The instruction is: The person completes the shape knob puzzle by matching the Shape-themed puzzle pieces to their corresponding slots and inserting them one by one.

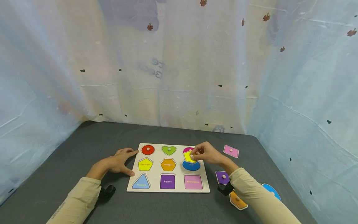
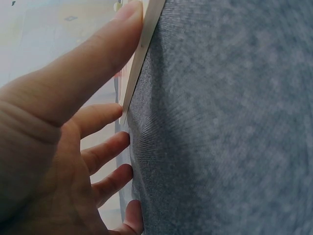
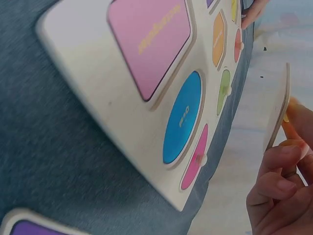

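Observation:
A white wooden shape-puzzle board (image 1: pixel 179 172) lies on the dark cloth. Knobbed pieces sit in its top row: a red circle (image 1: pixel 151 151), a green heart (image 1: pixel 165 151) and a magenta piece (image 3: pixel 193 166), partly hidden in the head view. Lower recesses show printed names, such as Pentagon, Oval and Square. My left hand (image 1: pixel 121 161) rests at the board's left edge, thumb and index finger touching it, the other fingers spread loosely. With my right hand (image 1: pixel 207 153) I pinch a yellow pentagon piece (image 1: pixel 189 157) by its knob, holding it tilted above the board's upper right part.
Right of the board lie a pink rectangle piece (image 1: pixel 234 152), a purple square piece (image 1: pixel 220 175), an orange hexagon piece (image 1: pixel 238 204) and a blue oval piece (image 1: pixel 269 188). My right sleeve (image 1: pixel 257 189) covers part of that area. A pale curtain (image 1: pixel 179 77) hangs behind the table.

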`<state>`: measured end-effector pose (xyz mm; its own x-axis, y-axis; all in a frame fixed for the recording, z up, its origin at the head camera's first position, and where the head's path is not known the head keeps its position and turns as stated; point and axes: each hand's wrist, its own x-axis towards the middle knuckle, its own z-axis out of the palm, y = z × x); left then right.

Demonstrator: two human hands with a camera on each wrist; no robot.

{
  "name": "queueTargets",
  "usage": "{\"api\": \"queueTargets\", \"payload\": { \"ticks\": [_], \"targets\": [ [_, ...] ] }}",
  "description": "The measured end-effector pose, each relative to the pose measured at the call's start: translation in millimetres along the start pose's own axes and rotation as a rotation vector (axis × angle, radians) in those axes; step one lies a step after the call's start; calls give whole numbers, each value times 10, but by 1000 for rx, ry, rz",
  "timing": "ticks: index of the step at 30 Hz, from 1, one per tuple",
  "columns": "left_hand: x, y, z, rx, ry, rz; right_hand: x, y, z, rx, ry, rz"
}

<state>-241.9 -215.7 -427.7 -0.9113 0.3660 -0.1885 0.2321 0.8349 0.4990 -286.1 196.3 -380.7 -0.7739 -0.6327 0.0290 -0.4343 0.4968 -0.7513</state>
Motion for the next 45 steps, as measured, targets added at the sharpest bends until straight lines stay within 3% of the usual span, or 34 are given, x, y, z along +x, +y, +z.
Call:
{"api": "queueTargets", "payload": {
  "ticks": [25,40,45],
  "targets": [
    [-3,5,15,19,0,0,376,-197,273,6,7,-27],
    [21,3,22,31,-1,-7,526,-294,430,4,26,44],
    [21,-8,25,32,-4,-13,590,-301,508,18,9,18]
  ]
}}
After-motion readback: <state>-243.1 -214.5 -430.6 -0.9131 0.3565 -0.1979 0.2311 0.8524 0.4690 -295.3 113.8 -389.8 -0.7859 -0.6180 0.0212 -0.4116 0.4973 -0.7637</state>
